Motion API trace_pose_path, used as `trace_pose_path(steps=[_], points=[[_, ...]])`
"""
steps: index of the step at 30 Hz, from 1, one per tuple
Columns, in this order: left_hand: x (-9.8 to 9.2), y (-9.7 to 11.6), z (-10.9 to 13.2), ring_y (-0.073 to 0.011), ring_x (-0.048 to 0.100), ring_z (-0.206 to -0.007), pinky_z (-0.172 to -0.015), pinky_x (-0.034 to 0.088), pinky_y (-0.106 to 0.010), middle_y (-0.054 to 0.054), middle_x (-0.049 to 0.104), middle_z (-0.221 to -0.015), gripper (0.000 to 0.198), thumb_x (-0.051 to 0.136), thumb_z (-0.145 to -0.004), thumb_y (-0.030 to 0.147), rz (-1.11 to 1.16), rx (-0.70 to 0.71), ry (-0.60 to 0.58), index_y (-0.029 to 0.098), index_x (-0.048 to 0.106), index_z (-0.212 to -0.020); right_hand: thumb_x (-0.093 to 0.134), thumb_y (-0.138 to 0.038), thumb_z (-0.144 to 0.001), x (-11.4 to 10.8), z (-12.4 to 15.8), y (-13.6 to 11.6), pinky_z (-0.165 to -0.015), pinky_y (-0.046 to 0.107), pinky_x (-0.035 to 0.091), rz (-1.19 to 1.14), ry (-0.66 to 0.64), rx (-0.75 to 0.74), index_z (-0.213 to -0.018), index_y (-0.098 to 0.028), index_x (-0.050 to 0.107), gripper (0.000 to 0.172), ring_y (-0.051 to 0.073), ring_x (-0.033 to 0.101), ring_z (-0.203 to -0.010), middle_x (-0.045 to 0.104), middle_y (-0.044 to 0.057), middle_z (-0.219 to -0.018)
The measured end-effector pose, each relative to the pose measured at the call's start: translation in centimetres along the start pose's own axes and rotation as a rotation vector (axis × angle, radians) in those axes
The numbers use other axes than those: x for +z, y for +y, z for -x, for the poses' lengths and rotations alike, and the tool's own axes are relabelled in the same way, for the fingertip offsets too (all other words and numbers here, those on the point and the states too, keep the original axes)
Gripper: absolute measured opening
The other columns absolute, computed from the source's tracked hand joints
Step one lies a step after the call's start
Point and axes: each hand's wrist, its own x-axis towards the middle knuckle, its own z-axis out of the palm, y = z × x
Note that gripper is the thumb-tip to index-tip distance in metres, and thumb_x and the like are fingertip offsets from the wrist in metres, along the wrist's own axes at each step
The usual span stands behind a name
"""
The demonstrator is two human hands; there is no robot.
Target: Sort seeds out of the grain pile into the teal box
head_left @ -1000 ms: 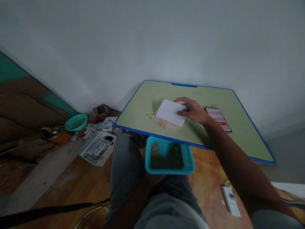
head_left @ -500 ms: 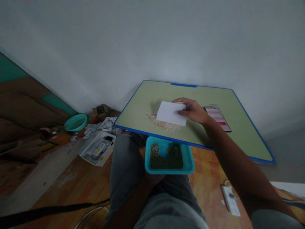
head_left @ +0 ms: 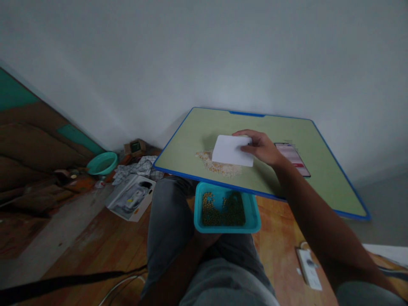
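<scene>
Nearest, a teal plastic tray of beans [head_left: 226,208] is sitting on the lap at lower centre. Just above it on the green bench [head_left: 318,178], pale spilled grains [head_left: 216,166] are lying left of and below the white card [head_left: 232,150], which the right hand [head_left: 263,147] fingers are pinching by its right edge, long side running left-right. Left hand isn't showing.

Wall: plain white wall [head_left: 204,55] rising behind the low table [head_left: 321,178].
Table: green top, blue edge, against that wall.
Floor: orange wood floor [head_left: 105,246] left of the table.
Clutter: teal basin [head_left: 102,163] and open box [head_left: 131,198] left of the table.
</scene>
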Motion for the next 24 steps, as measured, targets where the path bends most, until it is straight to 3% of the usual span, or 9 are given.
trace_pose_path(steps=[6, 10, 16, 24], points=[[0.3, -0.2, -0.3, -0.0224, 0.053, -0.117, -0.11, 0.028, -0.046, -0.001, 0.055, -0.134, 0.055, 0.015, -0.087, 0.053, 0.011, 0.054, 0.014, 0.031, 0.048, -0.125, 0.081, -0.025, -0.075, 0.0, 0.2, -0.2, -0.056, 0.026, 0.045, -0.005, -0.058, 0.072, -0.121, -0.021, 0.08, 0.046, 0.015, 0.059, -0.068, 0.076, 0.003, -0.095], [-0.7, -0.3, -0.3, -0.0233, 0.054, -0.116, -0.11, 0.029, -0.048, 0.0, 0.062, -0.126, 0.052, 0.018, -0.087, 0.05, 0.01, 0.053, 0.013, 0.03, 0.055, -0.119, 0.082, -0.026, -0.075, 0.1, 0.3, -0.4, -0.057, 0.026, 0.046, -0.023, -0.054, 0.069, -0.121, -0.021, 0.08, 0.046, 0.016, 0.06, -0.068, 0.076, 0.003, -0.094], [-1.9, -0.2, 0.2, -0.024, 0.047, -0.124, -0.109, 0.029, -0.049, 0.0, 0.055, -0.133, 0.05, 0.018, -0.088, 0.046, 0.007, 0.051, 0.003, 0.031, 0.053, -0.12, 0.082, -0.026, -0.074, 0.3, 0.4, -0.8, -0.057, 0.026, 0.046, -0.035, -0.086, 0.093, -0.118, -0.02, 0.08, 0.045, 0.016, 0.061, -0.069, 0.076, 0.003, -0.092], [-0.6, 0.0, -0.2, -0.0243, 0.047, -0.124, -0.114, 0.02, -0.05, -0.001, 0.056, -0.133, 0.053, 0.016, -0.088, 0.05, 0.006, 0.033, 0.026, 0.03, 0.052, -0.121, 0.08, -0.026, -0.075, 0.0, 0.4, -0.7, -0.054, 0.025, 0.042, 0.022, -0.039, 0.072, -0.12, -0.02, 0.08, 0.046, 0.014, 0.057, -0.064, 0.075, 0.002, -0.09]])
